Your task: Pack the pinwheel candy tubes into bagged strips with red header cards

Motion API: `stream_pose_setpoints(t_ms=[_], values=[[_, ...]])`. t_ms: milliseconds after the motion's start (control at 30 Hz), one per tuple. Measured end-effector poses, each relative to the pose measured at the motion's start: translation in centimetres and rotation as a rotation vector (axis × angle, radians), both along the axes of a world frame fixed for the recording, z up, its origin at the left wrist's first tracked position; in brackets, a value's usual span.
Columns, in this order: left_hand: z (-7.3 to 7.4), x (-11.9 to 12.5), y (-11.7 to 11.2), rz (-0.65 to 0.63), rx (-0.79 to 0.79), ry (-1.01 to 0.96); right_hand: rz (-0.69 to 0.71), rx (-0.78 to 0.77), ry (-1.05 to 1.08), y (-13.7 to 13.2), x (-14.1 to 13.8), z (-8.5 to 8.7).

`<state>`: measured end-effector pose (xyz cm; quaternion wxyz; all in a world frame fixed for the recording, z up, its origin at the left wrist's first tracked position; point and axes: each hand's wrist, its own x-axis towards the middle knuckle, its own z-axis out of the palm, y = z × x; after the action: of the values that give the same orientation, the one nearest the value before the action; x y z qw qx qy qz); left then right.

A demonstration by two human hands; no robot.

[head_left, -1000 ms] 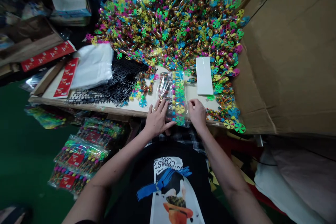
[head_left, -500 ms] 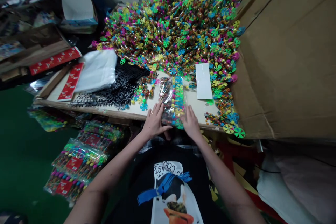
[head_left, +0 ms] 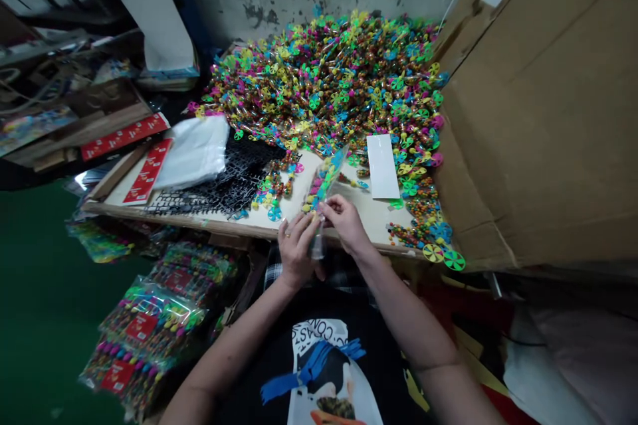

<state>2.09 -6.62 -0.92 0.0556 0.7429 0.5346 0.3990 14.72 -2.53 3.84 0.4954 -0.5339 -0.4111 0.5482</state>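
A clear plastic bag (head_left: 325, 176) of candy-filled tubes with coloured fan tops stands tilted on edge at the front of the table. My left hand (head_left: 298, 247) closes on its near end from the left, fingers against the plastic. Thumb and fingers of my right hand (head_left: 343, 218) pinch the bag's upper near edge. An empty-looking flap of the plastic hangs below my fingers. Just right of the bag lies a loose candy tube (head_left: 353, 180), and beyond it a white card (head_left: 383, 167). Some loose fan-topped tubes (head_left: 275, 187) lie to the left.
A large heap of fan-topped candy tubes (head_left: 323, 80) covers the back of the table. At left are black netting (head_left: 219, 179), white plastic bags (head_left: 192, 149) and red label strips (head_left: 148, 171). A tall cardboard box (head_left: 538, 113) borders the right. Packed bags (head_left: 142, 325) are stacked below left.
The bag lay flat under both hands and now is tipped up on its edge. My right hand has moved left and pinches it; my left hand has closed on its near end.
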Motion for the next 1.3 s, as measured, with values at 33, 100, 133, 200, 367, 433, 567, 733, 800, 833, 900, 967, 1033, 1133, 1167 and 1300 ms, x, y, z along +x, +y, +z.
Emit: stream_pose_setpoints(t_ms=[33, 100, 133, 200, 367, 433, 567, 733, 800, 833, 900, 967, 1033, 1133, 1167, 1300], values=[[0.7, -0.6, 0.3, 0.004, -0.006, -0.113, 0.053, 0.025, 0.0, 0.4, -0.1, 0.3], [2.0, -1.8, 1.0, 0.022, -0.053, -0.341, 0.055, 0.102, -0.074, 2.0, 0.8, 0.5], [2.5, -2.4, 1.4, 0.036, -0.086, -0.44, 0.002, 0.151, -0.139, 3.2, 1.6, 0.5], [3.2, -3.6, 2.2, 0.078, -0.155, -0.584, -0.153, 0.247, -0.276, 6.3, 3.8, 0.2], [3.6, -5.7, 3.7, 0.103, -0.277, -0.709, 0.015, 0.222, -0.278, 13.3, 7.8, 0.3], [3.7, -6.2, 4.0, 0.081, -0.305, -0.727, 0.152, 0.171, -0.234, 14.6, 8.1, 0.7], [4.3, -7.1, 4.5, 0.09, -0.307, -0.741, 0.182, 0.192, -0.278, 14.4, 8.2, 1.3], [6.4, -7.9, 5.6, 0.141, -0.208, -0.668, 0.019, 0.351, -0.2, 11.0, 9.1, 2.0], [7.3, -7.5, 6.8, 0.138, -0.178, -0.654, -0.085, 0.405, -0.237, 9.4, 9.6, 2.2], [7.5, -7.2, 7.6, 0.139, -0.172, -0.655, -0.139, 0.421, -0.277, 8.7, 9.8, 2.2], [7.7, -6.4, 9.6, 0.122, -0.205, -0.675, -0.235, 0.427, -0.36, 7.6, 10.4, 1.7], [7.1, -5.5, 12.1, 0.07, -0.31, -0.699, -0.31, 0.367, -0.418, 7.0, 11.1, 0.7], [5.8, -4.5, 14.5, 0.016, -0.477, -0.689, -0.341, 0.236, -0.461, 6.7, 11.7, -0.8], [3.3, -3.1, 17.3, 0.005, -0.72, -0.589, -0.338, 0.0, -0.586, 6.8, 12.4, -3.2], [2.5, -2.7, 17.9, 0.012, -0.772, -0.549, -0.341, -0.054, -0.634, 6.8, 12.5, -3.9], [0.5, -1.5, 19.7, 0.03, -0.816, -0.468, -0.382, -0.111, -0.733, 7.0, 13.0, -5.1]])
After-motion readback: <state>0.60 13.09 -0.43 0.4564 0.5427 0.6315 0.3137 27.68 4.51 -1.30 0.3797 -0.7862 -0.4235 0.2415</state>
